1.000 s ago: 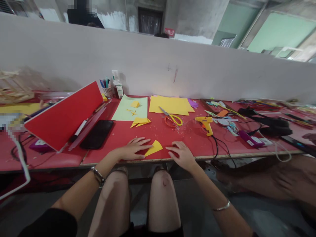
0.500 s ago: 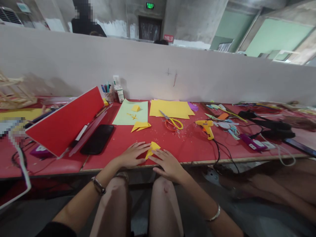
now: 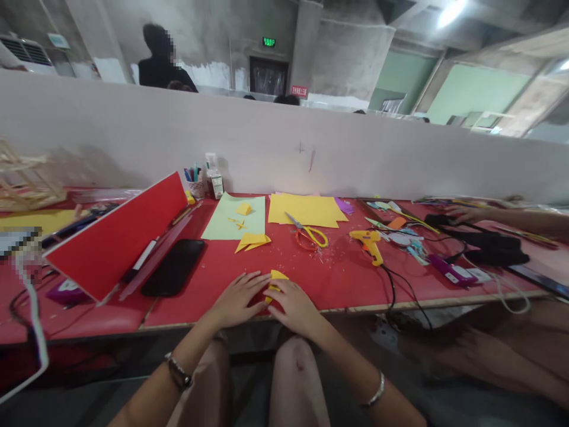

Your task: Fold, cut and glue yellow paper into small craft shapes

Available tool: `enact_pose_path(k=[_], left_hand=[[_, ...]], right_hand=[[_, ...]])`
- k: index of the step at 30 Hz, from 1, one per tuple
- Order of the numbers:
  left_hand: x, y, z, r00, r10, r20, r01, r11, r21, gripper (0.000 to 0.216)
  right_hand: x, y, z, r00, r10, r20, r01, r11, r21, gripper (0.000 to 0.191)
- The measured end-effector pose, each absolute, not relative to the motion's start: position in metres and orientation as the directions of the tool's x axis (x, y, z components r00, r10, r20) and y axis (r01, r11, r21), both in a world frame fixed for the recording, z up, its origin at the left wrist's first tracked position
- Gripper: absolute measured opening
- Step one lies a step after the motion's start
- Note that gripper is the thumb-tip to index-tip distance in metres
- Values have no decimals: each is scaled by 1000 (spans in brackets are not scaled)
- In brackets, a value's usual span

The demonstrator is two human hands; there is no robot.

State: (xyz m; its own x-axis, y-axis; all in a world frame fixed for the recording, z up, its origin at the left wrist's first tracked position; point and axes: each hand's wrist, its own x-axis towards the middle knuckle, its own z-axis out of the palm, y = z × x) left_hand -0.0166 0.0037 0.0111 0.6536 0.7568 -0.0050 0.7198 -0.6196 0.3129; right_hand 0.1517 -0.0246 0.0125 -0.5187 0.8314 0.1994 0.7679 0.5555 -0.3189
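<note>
A small folded piece of yellow paper (image 3: pixel 279 275) lies near the table's front edge, partly covered by fingers. My left hand (image 3: pixel 240 299) rests on the table at its left side, fingers outstretched, their tips at the paper's edge. Over the paper lies my right hand (image 3: pixel 293 305), its fingers extended and pressing on it. Farther back are folded yellow paper pieces (image 3: pixel 252 241). Red-and-yellow-handled scissors (image 3: pixel 311 234) rest partly on yellow sheets (image 3: pixel 306 207), and a small yellow block-like paper piece (image 3: pixel 244 209) sits on a pale green sheet (image 3: pixel 213 228).
A yellow glue gun (image 3: pixel 368 244) with a black cord lies to the right. On the left are a black phone (image 3: pixel 173 268) and a leaning red board (image 3: pixel 120 237). A pen cup (image 3: pixel 195 185) stands at the back. Another person's arm (image 3: pixel 511 219) reaches in at right.
My right hand has shifted left over the yellow paper and covers more of it. The camera has tilted up slightly. Another person's arm now shows at the right over the table.
</note>
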Motion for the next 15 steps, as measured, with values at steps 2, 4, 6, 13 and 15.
enact_pose_path(k=[2, 4, 6, 13, 15], left_hand=[[-16, 4, 10, 650, 760, 13, 718, -620, 317, 51], [-17, 5, 9, 654, 756, 4, 718, -623, 311, 51], [-17, 7, 9, 664, 748, -16, 716, -630, 301, 51], [-18, 7, 10, 676, 737, -17, 710, -645, 282, 52], [-18, 6, 12, 671, 741, -10, 712, -641, 287, 53]], right_hand=[[150, -21, 13, -492, 847, 199, 766, 530, -364, 28], [150, -17, 14, -475, 859, 191, 763, 511, -396, 26], [151, -12, 15, -478, 860, 179, 762, 508, -403, 25], [154, 0, 11, -499, 845, 193, 744, 532, -404, 15], [155, 1, 10, -489, 851, 190, 761, 523, -384, 15]])
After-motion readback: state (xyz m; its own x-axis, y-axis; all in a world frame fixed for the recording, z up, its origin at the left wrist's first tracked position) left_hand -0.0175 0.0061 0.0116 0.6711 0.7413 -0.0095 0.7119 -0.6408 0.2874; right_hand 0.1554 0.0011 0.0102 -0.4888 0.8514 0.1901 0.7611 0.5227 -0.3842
